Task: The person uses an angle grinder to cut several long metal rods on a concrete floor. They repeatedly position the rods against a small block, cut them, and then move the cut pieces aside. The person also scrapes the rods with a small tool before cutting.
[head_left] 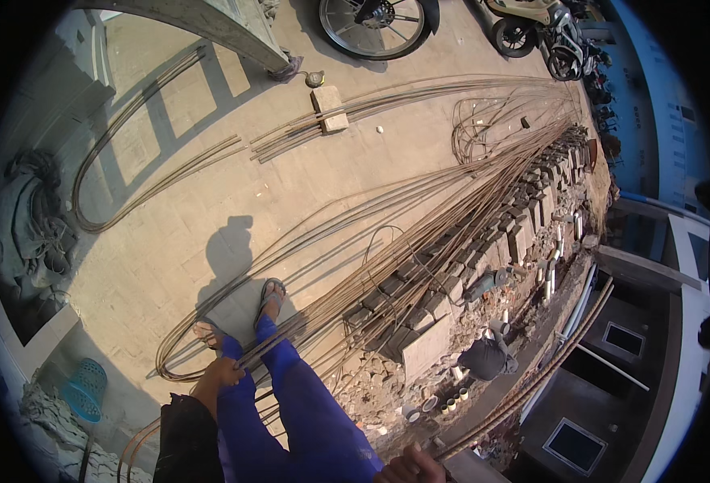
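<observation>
Long brown steel reinforcing bars [435, 259] run from beside my feet toward the far right, over and along a row of stacked bricks [520, 241]. My left hand [224, 373] is closed round several of these bars in front of my left leg. At the lower edge my right hand [413, 466] is curled, its lower part cut off by the frame. From it a few thicker-looking steel bars [532, 376] rise to the right, their ends high over the rubble side. Bent bars [169, 354] form a loop at my sandalled feet.
More bars rest across a pale block [329, 109], and a bent bundle [89, 217] lies at the left. Motorcycles stand at the back. Rubble with pipe pieces [451, 400] lies right of the bricks; a turquoise basket [86, 390] is at the lower left.
</observation>
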{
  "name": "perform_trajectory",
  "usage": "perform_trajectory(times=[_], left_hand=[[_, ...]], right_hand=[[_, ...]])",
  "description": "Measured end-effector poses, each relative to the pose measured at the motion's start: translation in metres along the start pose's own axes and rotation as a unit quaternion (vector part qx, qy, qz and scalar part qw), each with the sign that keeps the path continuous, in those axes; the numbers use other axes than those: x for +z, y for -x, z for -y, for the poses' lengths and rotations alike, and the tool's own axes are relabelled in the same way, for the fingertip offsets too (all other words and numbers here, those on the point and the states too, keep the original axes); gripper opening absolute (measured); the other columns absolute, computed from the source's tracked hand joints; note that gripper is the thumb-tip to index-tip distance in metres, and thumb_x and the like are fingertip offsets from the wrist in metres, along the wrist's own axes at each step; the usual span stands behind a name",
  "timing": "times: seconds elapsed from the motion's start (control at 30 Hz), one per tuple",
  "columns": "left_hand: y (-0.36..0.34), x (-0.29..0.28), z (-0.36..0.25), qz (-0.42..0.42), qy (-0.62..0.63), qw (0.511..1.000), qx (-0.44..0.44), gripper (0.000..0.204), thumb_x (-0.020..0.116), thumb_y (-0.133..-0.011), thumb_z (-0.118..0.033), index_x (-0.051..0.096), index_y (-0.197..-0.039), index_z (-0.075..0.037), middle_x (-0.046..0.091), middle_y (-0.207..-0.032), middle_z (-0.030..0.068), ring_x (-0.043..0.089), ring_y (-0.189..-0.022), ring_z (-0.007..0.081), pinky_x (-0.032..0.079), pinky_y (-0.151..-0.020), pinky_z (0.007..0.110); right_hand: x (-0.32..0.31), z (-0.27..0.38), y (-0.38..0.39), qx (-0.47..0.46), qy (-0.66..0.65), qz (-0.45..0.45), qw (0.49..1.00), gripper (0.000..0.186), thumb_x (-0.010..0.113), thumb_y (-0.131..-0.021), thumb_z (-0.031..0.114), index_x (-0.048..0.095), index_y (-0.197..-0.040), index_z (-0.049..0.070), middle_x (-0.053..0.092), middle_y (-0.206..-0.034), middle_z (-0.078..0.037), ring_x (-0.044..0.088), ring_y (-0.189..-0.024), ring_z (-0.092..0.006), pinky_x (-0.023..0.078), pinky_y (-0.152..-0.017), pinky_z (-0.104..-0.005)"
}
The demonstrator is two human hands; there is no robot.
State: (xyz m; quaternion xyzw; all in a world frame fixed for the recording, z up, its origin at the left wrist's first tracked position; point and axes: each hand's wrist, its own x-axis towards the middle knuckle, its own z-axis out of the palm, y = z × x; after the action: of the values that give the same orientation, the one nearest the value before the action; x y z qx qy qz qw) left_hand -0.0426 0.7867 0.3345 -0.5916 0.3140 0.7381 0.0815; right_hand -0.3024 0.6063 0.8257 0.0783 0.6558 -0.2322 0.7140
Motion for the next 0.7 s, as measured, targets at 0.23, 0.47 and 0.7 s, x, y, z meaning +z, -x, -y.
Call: perform_trajectory(times=[0.23, 0.47, 0.7], left_hand=[[0.049, -0.092, -0.032, -0.246, -0.191, 0.950, 0.011, 0.041, 0.062, -0.083, -0.044, 0.074, -0.087, -0.005, 0.074, -0.090, 0.0220, 0.070, -0.091, 0.0441, 0.055, -0.085, 0.054], [0.137, -0.215, -0.103, -0.373, -0.226, 0.900, 0.012, 0.030, 0.069, -0.078, -0.038, 0.070, -0.076, -0.008, 0.069, -0.072, 0.0177, 0.066, -0.077, 0.0423, 0.053, -0.084, 0.050], [0.288, -0.255, -0.188, -0.394, -0.212, 0.894, 0.013, 0.032, 0.076, -0.078, -0.029, 0.061, -0.066, -0.003, 0.061, -0.061, 0.0180, 0.059, -0.064, 0.0407, 0.048, -0.074, 0.047]], right_hand=[[-0.038, 0.010, -0.068, 0.032, -0.116, 0.013, 0.993, 0.036, 0.052, -0.106, 0.034, 0.048, -0.075, 0.017, 0.034, -0.056, 0.003, 0.032, -0.048, -0.0128, 0.037, -0.060, -0.0338], [-0.058, -0.012, -0.122, 0.079, -0.237, -0.021, 0.968, 0.029, 0.049, -0.106, 0.032, 0.051, -0.081, 0.017, 0.032, -0.056, 0.003, 0.031, -0.046, -0.0130, 0.034, -0.052, -0.0319], [-0.092, -0.055, -0.127, 0.081, -0.307, -0.036, 0.948, 0.030, 0.052, -0.104, 0.031, 0.051, -0.078, 0.017, 0.031, -0.057, 0.003, 0.032, -0.048, -0.0127, 0.034, -0.053, -0.0309]])
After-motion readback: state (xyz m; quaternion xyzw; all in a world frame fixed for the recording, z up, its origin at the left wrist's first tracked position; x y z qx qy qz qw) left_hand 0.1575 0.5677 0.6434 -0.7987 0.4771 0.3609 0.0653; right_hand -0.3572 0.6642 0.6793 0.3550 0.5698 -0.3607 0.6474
